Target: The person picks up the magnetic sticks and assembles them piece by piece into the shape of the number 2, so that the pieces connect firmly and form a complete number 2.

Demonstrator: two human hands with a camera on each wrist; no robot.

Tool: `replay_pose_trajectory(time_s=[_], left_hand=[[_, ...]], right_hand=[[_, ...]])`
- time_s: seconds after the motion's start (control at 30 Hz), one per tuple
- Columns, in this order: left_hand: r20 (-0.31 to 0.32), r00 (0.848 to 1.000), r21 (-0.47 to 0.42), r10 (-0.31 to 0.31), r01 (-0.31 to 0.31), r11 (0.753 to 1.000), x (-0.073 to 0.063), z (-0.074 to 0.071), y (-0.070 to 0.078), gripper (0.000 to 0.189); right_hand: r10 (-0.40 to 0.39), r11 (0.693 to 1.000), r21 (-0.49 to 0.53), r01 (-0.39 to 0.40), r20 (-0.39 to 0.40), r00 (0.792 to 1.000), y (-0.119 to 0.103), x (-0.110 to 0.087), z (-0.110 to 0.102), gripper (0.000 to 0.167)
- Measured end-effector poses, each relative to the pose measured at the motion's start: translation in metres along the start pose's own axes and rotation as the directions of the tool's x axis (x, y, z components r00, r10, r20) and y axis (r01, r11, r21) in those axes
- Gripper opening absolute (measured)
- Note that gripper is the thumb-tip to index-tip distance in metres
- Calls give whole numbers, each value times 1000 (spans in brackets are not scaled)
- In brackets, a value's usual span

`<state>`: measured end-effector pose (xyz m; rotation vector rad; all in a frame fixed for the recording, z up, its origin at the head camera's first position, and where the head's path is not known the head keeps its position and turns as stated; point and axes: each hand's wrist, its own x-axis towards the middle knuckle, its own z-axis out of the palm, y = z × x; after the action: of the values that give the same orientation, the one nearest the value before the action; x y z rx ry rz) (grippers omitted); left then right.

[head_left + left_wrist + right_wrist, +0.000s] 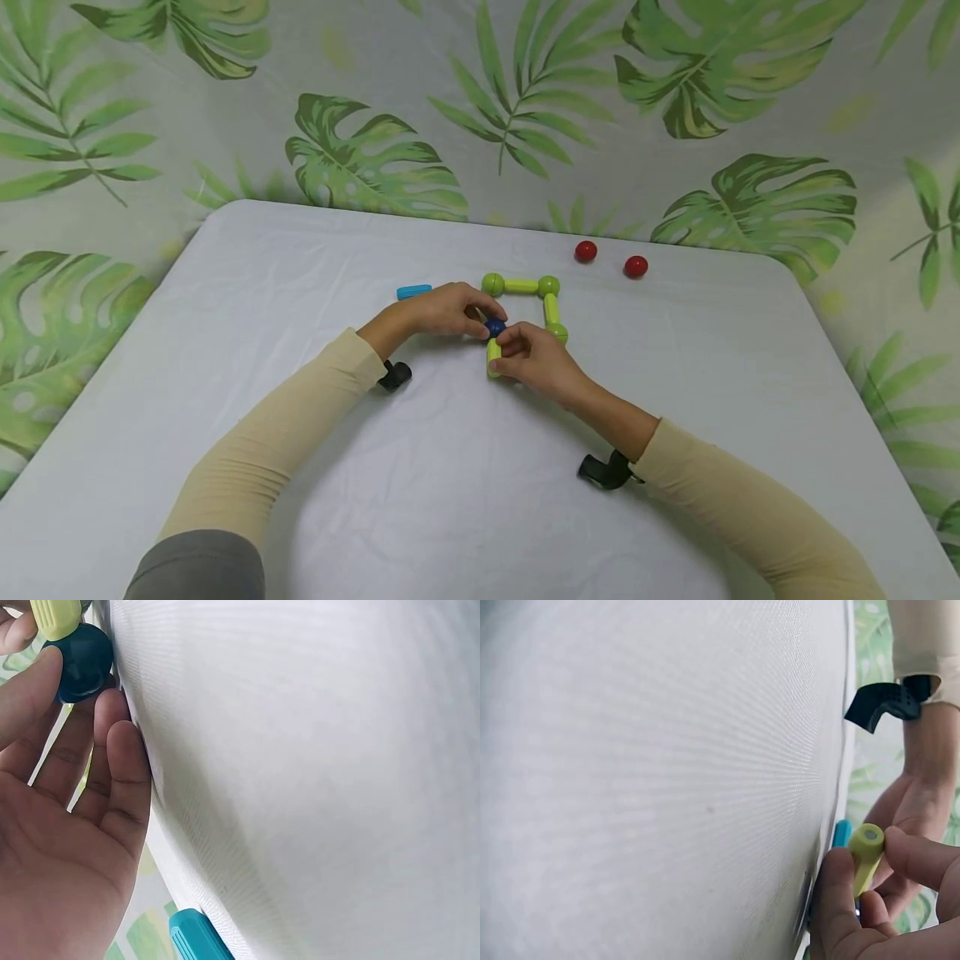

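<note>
My left hand (453, 308) pinches a dark blue ball (494, 327) between thumb and fingers. A yellow-green rod (493, 357) meets that ball, and my right hand (542, 360) grips the rod with thumb and fingertips. In the left wrist view the rod's ribbed end (57, 616) touches the ball (84, 664). The rod's free end (869, 835) shows a small grey disc in the right wrist view. Just beyond the hands lie yellow-green rods (521, 286) joined with green balls (549, 286) in an angled chain; its near ball (557, 333) is partly behind my right hand.
Two red balls (586, 251) lie apart at the back right of the white table (750, 375). A blue rod (414, 292) lies beyond my left wrist. Black wrist mounts (606, 471) hang under both forearms. A leaf-patterned cloth (525, 100) rises behind the table.
</note>
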<state>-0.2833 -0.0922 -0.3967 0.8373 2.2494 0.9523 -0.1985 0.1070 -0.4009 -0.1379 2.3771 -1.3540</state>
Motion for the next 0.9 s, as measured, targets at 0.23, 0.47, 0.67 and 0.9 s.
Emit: replay_pose_trajectory(time_s=[0.23,0.47,0.67,0.9], left_hand=[[3,1000,-1,8,-8,1000,0,-1,1,39],[-2,1000,-10,16,-16,1000,1,-2,-1,39],[15,1000,-18,17,-17,1000,3,-3,0,40],[10,1000,-14,1,-1,1000,4,-3,0,38]], right_hand=[[-1,1000,3,1,9,1000,-2,-2,-1,39],[-4,1000,26,4,26,1000,-2,-2,-2,42],[4,999,47,-5,38,999,-3,-2,-3,42],[13,1000,3,-13,116,993,-2,-9,-13,41]])
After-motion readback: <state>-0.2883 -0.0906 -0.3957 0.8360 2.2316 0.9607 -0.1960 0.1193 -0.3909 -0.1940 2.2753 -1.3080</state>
